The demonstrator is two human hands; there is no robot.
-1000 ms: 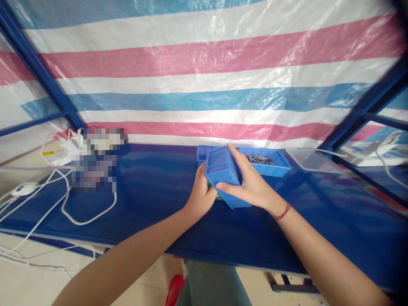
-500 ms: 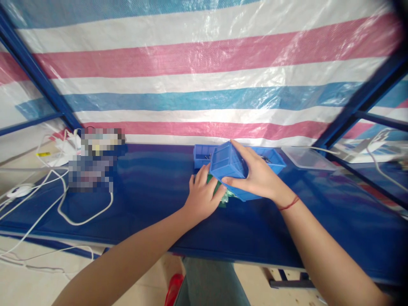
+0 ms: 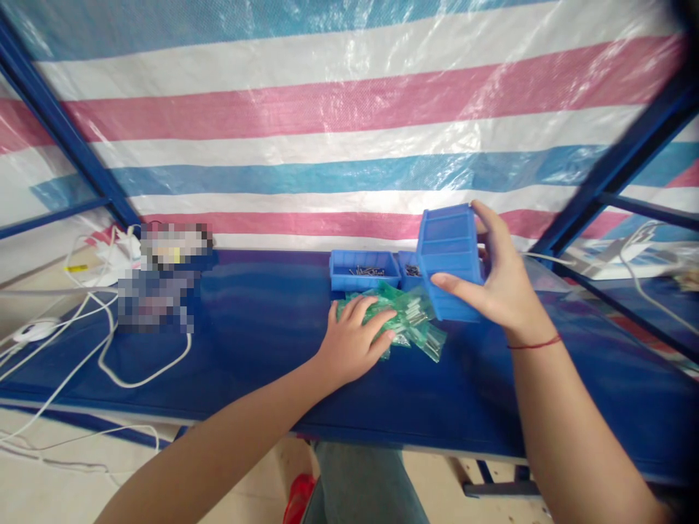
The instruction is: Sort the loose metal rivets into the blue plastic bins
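My right hand (image 3: 499,280) grips an upturned blue plastic bin (image 3: 448,258), lifted above the blue table (image 3: 262,342) with its bottom facing me. Below it lies a heap of small green circuit boards (image 3: 409,316) on the table. My left hand (image 3: 354,340) rests flat on the left side of that heap, fingers spread over the boards.
Behind the heap stand two blue bins (image 3: 365,269) holding small metal parts, the right one partly hidden by the lifted bin. White cables (image 3: 109,349) and a blurred object lie at the table's left. A striped tarp forms the back wall, with blue frame posts at both sides.
My right hand has lifted the upturned bin up and to the right, uncovering the green boards. My left hand has slid onto the heap and flattened over it.
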